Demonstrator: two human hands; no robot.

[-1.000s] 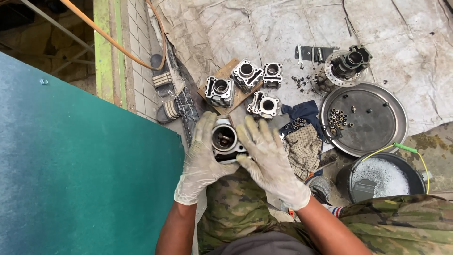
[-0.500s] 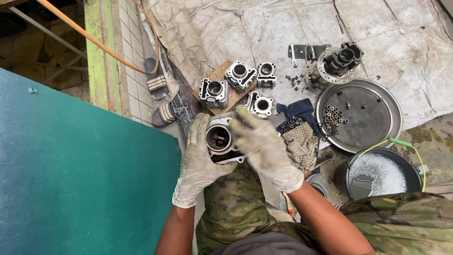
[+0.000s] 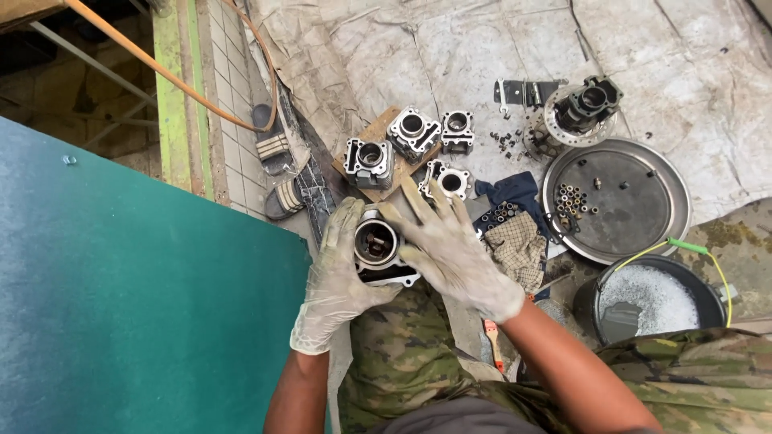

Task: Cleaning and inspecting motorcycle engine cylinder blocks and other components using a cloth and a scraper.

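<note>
**Two gloved hands hold an engine cylinder over a littered tarp**

Head view: the left hand [image 3: 336,277], in a pale grimy glove, curls around the near and left side of a grey metal engine cylinder [image 3: 376,245], gripping it with the open bore turned up towards the camera; the right hand [image 3: 450,249], gloved the same, lies across the cylinder's right side with fingers spread and pressed against it, so both hands bear the part above the person's camouflage-clad lap, just off the near edge of the tarp [image 3: 386,56]; on the tarp, just beyond the hands, a wooden board [image 3: 384,135] carries more cylinders [image 3: 413,130], four in all on or beside it; a dark blue cloth [image 3: 515,191] and a checked rag [image 3: 519,249] lie to the right of the hands; further right sits a round metal tray [image 3: 635,201] holding small bolts; a black bucket [image 3: 643,305] of white granules stands near the tarp's near right corner; a green panel [image 3: 121,305] fills the left.
</note>
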